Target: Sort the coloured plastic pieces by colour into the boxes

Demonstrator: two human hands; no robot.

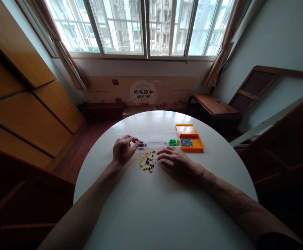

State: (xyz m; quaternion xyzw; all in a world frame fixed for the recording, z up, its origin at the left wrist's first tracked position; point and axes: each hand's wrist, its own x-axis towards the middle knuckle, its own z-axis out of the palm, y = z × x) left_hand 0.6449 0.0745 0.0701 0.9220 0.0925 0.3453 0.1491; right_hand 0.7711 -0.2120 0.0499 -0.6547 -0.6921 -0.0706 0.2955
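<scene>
Loose yellow and brown pieces (pixel 148 161) lie scattered on the white table (pixel 161 208), between your two hands and just in front of the clear box (pixel 156 142). Your left hand (pixel 124 150) is at the box's left compartment, thumb and forefinger close together beside the dark pieces (pixel 142 144); whether they pinch one, I cannot tell (too small to make out). Your right hand (pixel 175 159) is released: palm down, fingers spread, just right of the loose pieces. Green pieces (pixel 173 142) sit in the box's right compartment. Beside it, the orange case (pixel 198 143) holds blue pieces (pixel 186 142). Beyond the table: a printed panel (pixel 101 85) under the window (pixel 122 31), a wooden chair (pixel 216 104) at right.
</scene>
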